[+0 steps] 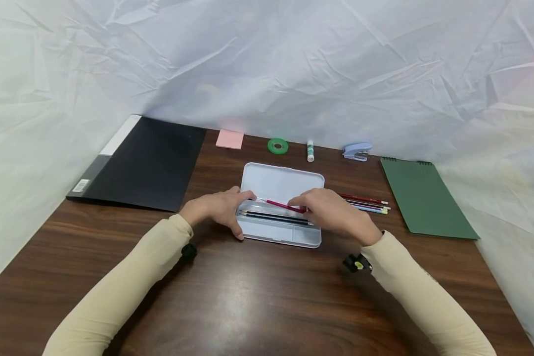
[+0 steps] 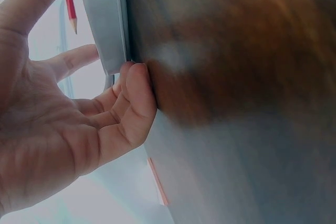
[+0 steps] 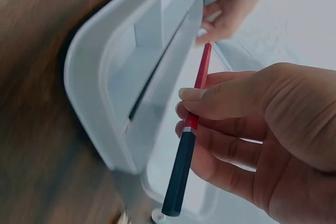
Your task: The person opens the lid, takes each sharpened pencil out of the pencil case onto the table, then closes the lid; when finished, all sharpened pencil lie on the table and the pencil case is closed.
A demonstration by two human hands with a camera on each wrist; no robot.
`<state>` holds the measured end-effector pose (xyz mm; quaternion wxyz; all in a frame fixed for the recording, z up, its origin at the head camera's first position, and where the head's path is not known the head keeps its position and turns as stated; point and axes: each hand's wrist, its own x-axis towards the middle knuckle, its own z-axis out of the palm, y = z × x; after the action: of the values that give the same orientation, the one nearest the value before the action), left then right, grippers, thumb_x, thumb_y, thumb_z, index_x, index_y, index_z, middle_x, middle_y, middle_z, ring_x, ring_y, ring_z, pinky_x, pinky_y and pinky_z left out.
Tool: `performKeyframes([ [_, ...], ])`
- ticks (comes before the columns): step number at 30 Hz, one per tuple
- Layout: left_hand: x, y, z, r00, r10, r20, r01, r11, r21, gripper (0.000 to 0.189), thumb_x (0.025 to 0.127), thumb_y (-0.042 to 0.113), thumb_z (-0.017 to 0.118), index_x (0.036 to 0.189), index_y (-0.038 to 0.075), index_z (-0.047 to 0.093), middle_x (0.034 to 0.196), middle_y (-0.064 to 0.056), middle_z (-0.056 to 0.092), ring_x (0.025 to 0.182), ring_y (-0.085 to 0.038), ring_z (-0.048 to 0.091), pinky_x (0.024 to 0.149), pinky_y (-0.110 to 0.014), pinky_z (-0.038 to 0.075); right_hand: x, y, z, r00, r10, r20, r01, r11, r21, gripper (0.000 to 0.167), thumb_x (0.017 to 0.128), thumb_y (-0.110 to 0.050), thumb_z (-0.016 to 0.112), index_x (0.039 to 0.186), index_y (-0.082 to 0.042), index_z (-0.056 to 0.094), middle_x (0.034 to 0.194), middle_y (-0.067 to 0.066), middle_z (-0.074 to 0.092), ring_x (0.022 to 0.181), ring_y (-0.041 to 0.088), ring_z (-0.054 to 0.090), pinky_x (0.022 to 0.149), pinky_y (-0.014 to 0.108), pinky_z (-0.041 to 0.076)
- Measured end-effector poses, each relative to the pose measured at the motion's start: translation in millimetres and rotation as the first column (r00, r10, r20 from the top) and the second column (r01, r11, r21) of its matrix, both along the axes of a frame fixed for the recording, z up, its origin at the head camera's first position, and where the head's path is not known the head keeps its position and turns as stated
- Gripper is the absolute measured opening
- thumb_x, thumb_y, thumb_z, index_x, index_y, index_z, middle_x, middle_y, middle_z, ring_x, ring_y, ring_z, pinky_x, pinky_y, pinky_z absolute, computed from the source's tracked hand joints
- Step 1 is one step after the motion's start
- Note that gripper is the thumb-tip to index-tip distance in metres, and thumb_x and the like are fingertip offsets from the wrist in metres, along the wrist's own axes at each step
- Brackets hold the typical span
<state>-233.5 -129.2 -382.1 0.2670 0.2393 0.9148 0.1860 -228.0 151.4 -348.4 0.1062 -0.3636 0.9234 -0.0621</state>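
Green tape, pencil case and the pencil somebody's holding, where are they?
Green tape (image 1: 271,147), head view, on its ring.
Pencil case (image 1: 276,182), head view, inside its open lid.
Held pencil (image 3: 182,157), right wrist view, on its dark end.

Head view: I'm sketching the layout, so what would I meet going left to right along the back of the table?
Black folder, pink notepad, green tape roll, glue stick, pale purple stapler, green spiral notebook.

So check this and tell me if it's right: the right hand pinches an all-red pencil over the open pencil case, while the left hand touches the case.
Not quite: the pencil is not all red. The right wrist view shows a dark end past a pale band. The right hand does pinch it over the open pencil case, and the left hand touches the case.
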Motion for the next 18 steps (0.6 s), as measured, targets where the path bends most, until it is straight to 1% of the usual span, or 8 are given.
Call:
performKeyframes([
  [2, 0.3, 0.0, -0.4, 1.0, 0.0, -0.001, 0.0, 1.0, 0.0, 0.097, 0.071, 0.038, 0.089, 0.15, 0.025, 0.035, 0.13, -0.014, 0.044, 0.105, -0.028, 0.053, 0.091, -0.043, 0.046, 0.4, 8.1, 3.2, 0.999, -0.032, 0.01, 0.032, 0.999, -0.003, 0.037, 0.091, -0.003, 0.068, 0.126, -0.016, 0.071, 0.121, 0.002, 0.072, 0.101, 0.016, 0.068, 0.088, 0.04, 0.055],
  [4, 0.4, -0.1, -0.5, 1.0, 0.001, 0.0, -0.001, 1.0, 0.001, 0.098, 0.071, 0.038, 0.089, 0.151, 0.025, 0.034, 0.13, -0.014, 0.044, 0.105, -0.028, 0.053, 0.091, -0.043, 0.046, 0.1, 17.0, 5.9, 0.999, -0.044, 0.002, 0.044, 0.999, -0.012, 0.038, 0.089, -0.002, 0.071, 0.125, -0.015, 0.071, 0.119, 0.004, 0.073, 0.096, 0.016, 0.067, 0.084, 0.039, 0.055],
  [9, -0.1, -0.4, -0.8, 1.0, 0.004, 0.004, -0.004, 1.0, 0.006, 0.099, 0.071, 0.037, 0.089, 0.152, 0.025, 0.033, 0.133, -0.015, 0.044, 0.107, -0.028, 0.053, 0.091, -0.043, 0.046, -0.9, 41.2, 10.5, 0.996, -0.082, -0.025, 0.081, 0.996, -0.03, 0.038, 0.086, -0.001, 0.074, 0.122, -0.012, 0.072, 0.106, 0.006, 0.075, 0.08, 0.016, 0.06, 0.071, 0.033, 0.051],
  [14, -0.4, -0.6, -1.7, 1.0, 0.006, 0.005, -0.006, 1.0, 0.005, 0.1, 0.071, 0.037, 0.089, 0.152, 0.025, 0.033, 0.133, -0.015, 0.044, 0.108, -0.028, 0.053, 0.091, -0.043, 0.046, -1.2, 69.0, 13.9, 0.988, -0.151, -0.016, 0.15, 0.987, -0.051, 0.037, 0.086, 0.002, 0.072, 0.121, -0.011, 0.072, 0.094, 0.004, 0.074, 0.075, 0.016, 0.057, 0.066, 0.032, 0.047],
  [18, 0.0, -0.6, -1.7, 1.0, 0.008, 0.009, -0.008, 1.0, 0.011, 0.1, 0.071, 0.036, 0.089, 0.153, 0.025, 0.033, 0.133, -0.015, 0.044, 0.109, -0.028, 0.052, 0.092, -0.043, 0.046, -0.8, 92.6, 14.4, 0.982, -0.188, -0.015, 0.186, 0.98, -0.068, 0.033, 0.085, 0.002, 0.072, 0.117, -0.008, 0.072, 0.089, 0.005, 0.073, 0.075, 0.016, 0.058, 0.065, 0.032, 0.047],
])
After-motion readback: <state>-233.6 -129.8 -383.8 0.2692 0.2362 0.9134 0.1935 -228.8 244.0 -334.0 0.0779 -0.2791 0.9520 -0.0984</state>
